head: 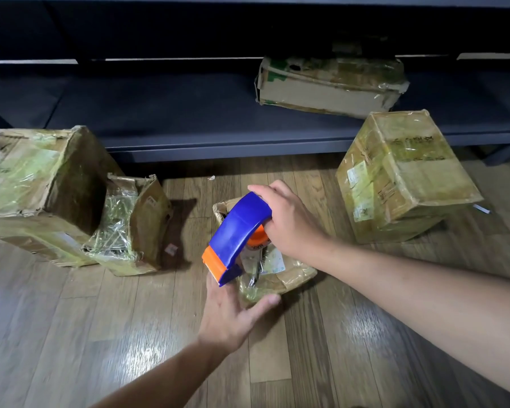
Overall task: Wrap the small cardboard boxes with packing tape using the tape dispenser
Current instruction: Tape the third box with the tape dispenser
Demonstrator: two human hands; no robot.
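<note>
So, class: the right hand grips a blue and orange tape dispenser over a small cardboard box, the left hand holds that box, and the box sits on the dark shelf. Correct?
No: the head view shows the small cardboard box on the wooden floor, not the dark shelf. The right hand does grip the tape dispenser over it, and the left hand holds it.

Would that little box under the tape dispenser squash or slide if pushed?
Probably squashes: the box has crumpled, torn edges. Likely slides, since glossy tape covers it on a smooth floor; perhaps that is why the left hand steadies it.
</note>
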